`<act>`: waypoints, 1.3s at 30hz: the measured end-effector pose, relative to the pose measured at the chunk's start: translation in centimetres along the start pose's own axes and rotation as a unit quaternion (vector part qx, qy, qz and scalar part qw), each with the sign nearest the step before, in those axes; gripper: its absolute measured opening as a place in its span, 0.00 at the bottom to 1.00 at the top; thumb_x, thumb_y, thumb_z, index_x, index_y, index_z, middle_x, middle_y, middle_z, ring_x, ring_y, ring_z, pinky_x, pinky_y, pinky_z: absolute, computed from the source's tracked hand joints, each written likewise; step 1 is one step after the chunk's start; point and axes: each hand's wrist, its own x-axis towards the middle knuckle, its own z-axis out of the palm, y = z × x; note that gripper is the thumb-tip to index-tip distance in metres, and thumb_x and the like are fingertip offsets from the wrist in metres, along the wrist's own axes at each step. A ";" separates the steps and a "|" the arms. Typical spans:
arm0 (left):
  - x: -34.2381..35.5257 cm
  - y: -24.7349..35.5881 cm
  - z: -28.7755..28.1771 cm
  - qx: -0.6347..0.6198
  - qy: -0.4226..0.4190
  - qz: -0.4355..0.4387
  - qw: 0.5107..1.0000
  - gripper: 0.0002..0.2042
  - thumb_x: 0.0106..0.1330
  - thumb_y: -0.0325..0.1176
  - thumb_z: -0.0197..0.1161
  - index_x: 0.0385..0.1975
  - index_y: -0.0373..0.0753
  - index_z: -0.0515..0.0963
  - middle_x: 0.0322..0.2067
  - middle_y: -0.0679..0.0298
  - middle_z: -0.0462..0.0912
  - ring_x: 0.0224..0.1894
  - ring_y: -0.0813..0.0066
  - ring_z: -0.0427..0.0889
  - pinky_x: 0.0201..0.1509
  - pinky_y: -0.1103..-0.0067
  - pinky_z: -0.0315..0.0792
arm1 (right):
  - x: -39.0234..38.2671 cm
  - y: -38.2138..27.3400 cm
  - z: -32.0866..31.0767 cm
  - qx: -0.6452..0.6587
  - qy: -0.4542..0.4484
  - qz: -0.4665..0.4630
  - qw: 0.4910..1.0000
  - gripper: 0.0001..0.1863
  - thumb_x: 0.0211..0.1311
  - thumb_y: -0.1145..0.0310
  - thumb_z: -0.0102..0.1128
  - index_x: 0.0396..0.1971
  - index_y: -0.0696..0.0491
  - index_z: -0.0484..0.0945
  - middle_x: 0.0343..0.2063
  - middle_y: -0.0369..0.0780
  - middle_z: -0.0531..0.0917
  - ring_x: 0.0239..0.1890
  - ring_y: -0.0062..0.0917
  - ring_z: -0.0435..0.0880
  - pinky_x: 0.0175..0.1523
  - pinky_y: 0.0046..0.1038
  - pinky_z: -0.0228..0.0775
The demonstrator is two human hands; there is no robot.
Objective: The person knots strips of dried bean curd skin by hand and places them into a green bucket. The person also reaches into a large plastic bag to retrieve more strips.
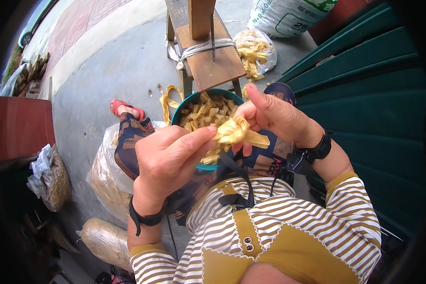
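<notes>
A pale yellow knotted strip (233, 131), flat and crinkled, is held up between my hands, one loose end sticking out to the right. My left hand (163, 156) is closed, pinching the knot's left side between thumb and fingertips. On the other side, my right hand (281, 116) has its thumb raised away. Its index finger curls against the knot, and other fingers show below the loose end, partly hidden by it. Beneath the hands sits a teal basin (176, 115) with many short yellow pieces (208, 110) in it.
Beyond the basin stands a wooden bench (212, 64) with an upright post and thin metal rod, bound with white cloth. A clear bag of yellow strips (255, 49) and a white sack (288, 16) lie behind. Green metal panels (364, 90) rise at right; filled bags (106, 236) stand at left.
</notes>
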 end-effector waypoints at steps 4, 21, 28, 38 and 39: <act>1.1 1.5 0.3 -0.027 0.023 0.098 0.995 0.13 0.48 0.26 0.70 0.35 0.37 0.78 0.21 0.63 0.79 0.20 0.69 0.76 0.22 0.79 0.69 | 0.5 -0.2 0.5 0.070 -0.233 0.097 0.965 0.27 0.69 0.52 0.39 0.43 0.65 0.74 0.27 0.48 0.83 0.18 0.27 0.81 0.26 0.21 0.75; 0.1 -2.9 0.4 -0.263 -0.080 -0.188 0.943 0.16 0.58 0.34 0.67 0.44 0.33 0.78 0.30 0.58 0.82 0.32 0.75 0.81 0.36 0.82 0.73 | 2.1 0.5 -0.8 0.191 -0.158 0.157 0.956 0.28 0.71 0.47 0.31 0.26 0.55 0.70 0.08 0.27 0.59 0.06 0.10 0.56 0.28 0.24 0.77; 1.9 -3.4 1.3 -0.325 -0.071 -0.312 0.890 0.09 0.60 0.31 0.65 0.31 0.31 0.80 0.20 0.65 0.78 0.23 0.85 0.74 0.26 0.86 0.67 | 1.9 -0.8 -2.2 -0.140 -0.016 0.022 0.990 0.27 0.70 0.47 0.38 0.37 0.59 0.75 0.24 0.38 0.78 0.24 0.17 0.77 0.38 0.20 0.72; 4.6 -4.5 1.7 -0.224 -0.130 -0.288 0.922 0.09 0.58 0.33 0.67 0.32 0.33 0.80 0.19 0.61 0.78 0.22 0.81 0.76 0.26 0.83 0.69 | 2.6 -1.6 -4.0 -0.408 0.075 -0.133 0.900 0.11 0.62 0.64 0.52 0.31 0.58 0.74 0.18 0.38 0.74 0.22 0.19 0.72 0.28 0.24 0.65; 4.9 -5.1 2.1 -0.244 -0.095 -0.276 0.925 0.10 0.59 0.34 0.67 0.32 0.33 0.80 0.19 0.62 0.78 0.22 0.83 0.75 0.26 0.84 0.69 | 2.8 -2.2 -4.2 -0.416 0.108 -0.151 0.890 0.12 0.62 0.63 0.52 0.31 0.57 0.75 0.18 0.37 0.73 0.21 0.18 0.71 0.28 0.24 0.64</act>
